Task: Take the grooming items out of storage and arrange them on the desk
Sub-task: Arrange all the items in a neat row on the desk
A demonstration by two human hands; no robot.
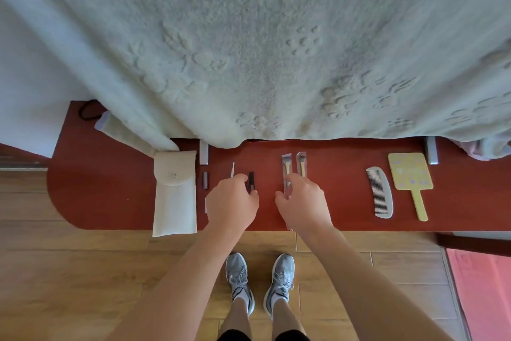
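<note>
Comb (379, 192) left of mirror (410, 179)

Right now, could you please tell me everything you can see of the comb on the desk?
The comb is pale grey, with a curved spine on its right and one row of fine teeth facing left. It lies flat on the red-brown desk, towards its right end, just left of the yellow hand mirror and apart from it. Nothing else touches it.
</note>
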